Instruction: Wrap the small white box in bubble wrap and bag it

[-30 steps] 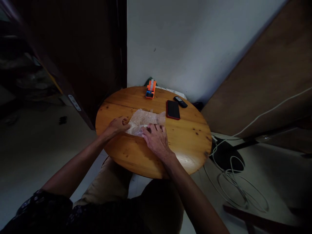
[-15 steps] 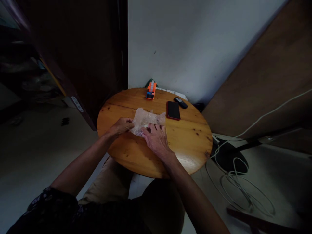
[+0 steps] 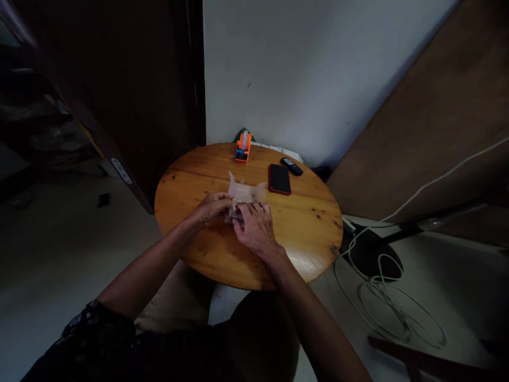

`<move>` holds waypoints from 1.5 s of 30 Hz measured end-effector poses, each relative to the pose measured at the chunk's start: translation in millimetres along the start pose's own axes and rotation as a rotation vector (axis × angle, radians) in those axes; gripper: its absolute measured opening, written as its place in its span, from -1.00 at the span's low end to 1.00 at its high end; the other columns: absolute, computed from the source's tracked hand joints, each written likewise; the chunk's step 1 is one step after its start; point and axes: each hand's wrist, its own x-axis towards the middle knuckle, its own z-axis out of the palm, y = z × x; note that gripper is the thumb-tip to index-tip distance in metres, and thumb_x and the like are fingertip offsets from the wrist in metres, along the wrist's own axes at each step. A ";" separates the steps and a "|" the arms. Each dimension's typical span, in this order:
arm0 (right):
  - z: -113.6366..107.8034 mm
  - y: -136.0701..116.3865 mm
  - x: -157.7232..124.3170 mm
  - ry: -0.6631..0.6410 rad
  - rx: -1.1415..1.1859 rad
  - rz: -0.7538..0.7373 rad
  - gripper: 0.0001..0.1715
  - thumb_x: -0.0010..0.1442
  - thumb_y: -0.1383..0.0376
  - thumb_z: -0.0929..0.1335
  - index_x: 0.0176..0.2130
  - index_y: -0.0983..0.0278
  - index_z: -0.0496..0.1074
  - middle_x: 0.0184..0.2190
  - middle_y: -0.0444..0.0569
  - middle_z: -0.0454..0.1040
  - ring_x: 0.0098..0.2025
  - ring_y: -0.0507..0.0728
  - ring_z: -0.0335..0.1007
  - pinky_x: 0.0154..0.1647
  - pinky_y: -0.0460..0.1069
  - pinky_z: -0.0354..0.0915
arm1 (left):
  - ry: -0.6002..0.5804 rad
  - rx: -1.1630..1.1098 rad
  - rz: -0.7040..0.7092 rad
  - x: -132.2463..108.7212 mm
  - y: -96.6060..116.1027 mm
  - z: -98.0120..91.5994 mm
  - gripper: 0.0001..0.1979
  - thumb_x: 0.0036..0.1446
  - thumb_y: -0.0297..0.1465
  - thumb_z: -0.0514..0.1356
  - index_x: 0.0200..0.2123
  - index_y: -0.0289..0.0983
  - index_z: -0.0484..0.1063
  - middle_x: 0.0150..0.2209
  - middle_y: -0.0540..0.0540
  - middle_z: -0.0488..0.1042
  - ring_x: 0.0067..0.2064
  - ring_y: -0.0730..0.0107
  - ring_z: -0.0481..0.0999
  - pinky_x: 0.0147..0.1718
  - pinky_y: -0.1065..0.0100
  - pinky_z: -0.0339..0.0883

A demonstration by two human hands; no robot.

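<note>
A crinkled, see-through sheet of bubble wrap point(image 3: 247, 192) lies on the round wooden table point(image 3: 302, 223), its far corners sticking up. At its left edge my left hand point(image 3: 215, 206) is closed, pinching the folded-over plastic. My right hand point(image 3: 254, 225) presses on the near right part of the wrap, fingers curled over it and thumb toward the left hand. Something sits in the wrap between the two hands, but the fingers cover most of it and I cannot make out what it is.
Behind the wrap stands an orange tape dispenser point(image 3: 243, 146). To the right lie a dark phone with a red edge point(image 3: 280, 179) and a black remote-like device point(image 3: 291, 166). A white wall point(image 3: 310, 79) rises behind the table; white cables point(image 3: 382, 297) coil on the floor at right.
My left hand has moved right, toward my right hand, folding the left side of the bubble wrap inward. The right hand stays nearly in place. The view has shifted slightly.
</note>
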 end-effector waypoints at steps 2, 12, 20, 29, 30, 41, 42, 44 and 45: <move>-0.8 1.8 -0.4 0.020 0.043 0.015 -0.75 0.18 0.33 0.33 -0.11 0.31 0.45 -0.19 0.12 0.59 -0.11 0.29 0.35 0.06 0.15 0.10 | -0.033 0.034 -0.007 -3.1 3.7 1.3 -0.77 -0.14 -0.55 0.18 -0.32 -0.34 0.44 -0.59 0.08 0.42 -0.63 0.57 0.33 -0.57 0.48 0.16; 4.1 17.8 -4.8 0.181 0.302 0.067 -0.66 0.14 0.47 0.21 -0.15 0.29 0.45 -0.24 0.08 0.57 -0.16 0.23 0.41 -0.07 0.09 0.25 | -0.037 0.697 0.247 0.6 1.6 9.8 -0.74 -0.08 -0.41 0.16 -0.32 -0.37 0.57 -0.58 0.13 0.23 -0.52 0.55 0.16 -0.52 0.45 -0.01; -10.0 41.3 -5.9 0.245 0.308 0.373 -0.70 0.20 0.26 0.27 -0.09 0.27 0.44 -0.13 0.13 0.55 -0.06 0.28 0.45 -0.03 0.17 0.33 | -0.035 1.115 0.307 -3.1 9.8 17.9 -0.85 -0.04 -0.46 0.15 -0.40 -0.32 0.53 -0.50 0.01 0.40 -0.44 0.42 0.33 -0.44 0.39 0.04; -26.6 48.3 -24.5 -0.163 0.371 0.752 -0.18 0.19 0.01 0.36 0.30 0.35 0.21 -0.05 0.16 0.57 -0.12 0.25 0.53 -0.04 0.12 0.38 | -0.097 1.290 0.455 -5.5 7.3 12.3 -0.81 0.12 -0.37 0.14 -0.29 -0.27 0.55 -0.19 -0.15 0.48 -0.19 0.25 0.46 -0.28 0.33 0.23; -26.6 46.5 -23.3 -0.180 0.364 0.768 -0.16 0.20 0.01 0.36 0.32 0.35 0.19 -0.08 0.14 0.59 -0.08 0.26 0.53 -0.02 0.11 0.37 | -0.104 1.288 0.467 -4.5 5.8 11.5 -0.81 0.12 -0.37 0.14 -0.28 -0.27 0.54 -0.19 -0.14 0.47 -0.17 0.24 0.47 -0.26 0.33 0.25; -0.6 49.4 -14.1 -0.062 0.298 0.776 -0.07 0.08 -0.07 0.42 0.27 0.35 0.25 -0.26 0.13 0.58 -0.16 0.33 0.53 -0.15 0.12 0.37 | -0.159 1.158 0.494 -1.5 2.8 9.0 -0.86 0.11 -0.38 0.16 -0.31 -0.26 0.51 -0.29 -0.07 0.39 -0.25 0.29 0.40 -0.26 0.34 0.26; 2.2 49.6 -13.7 -0.042 0.331 0.773 -0.08 0.06 -0.04 0.43 0.27 0.34 0.25 -0.29 0.10 0.57 -0.20 0.31 0.52 -0.19 0.11 0.38 | -0.164 1.153 0.480 -2.5 4.5 9.3 -0.86 0.11 -0.39 0.16 -0.30 -0.26 0.52 -0.29 -0.07 0.39 -0.26 0.29 0.40 -0.26 0.34 0.26; 8.3 49.8 -13.2 -0.021 0.413 0.786 -0.10 0.03 0.04 0.44 0.26 0.32 0.24 -0.37 -0.01 0.53 -0.31 0.24 0.49 -0.29 0.07 0.37 | -0.181 1.144 0.465 -3.6 7.0 9.6 -0.85 0.11 -0.39 0.16 -0.30 -0.26 0.53 -0.29 -0.08 0.39 -0.27 0.29 0.40 -0.26 0.34 0.26; 11.5 50.2 -13.1 -0.016 0.464 0.793 -0.11 0.02 0.09 0.44 0.27 0.31 0.23 -0.41 -0.07 0.50 -0.36 0.20 0.46 -0.33 0.05 0.35 | -0.190 1.142 0.466 -3.6 7.6 9.6 -0.84 0.11 -0.39 0.16 -0.29 -0.26 0.53 -0.29 -0.08 0.40 -0.27 0.29 0.40 -0.25 0.34 0.26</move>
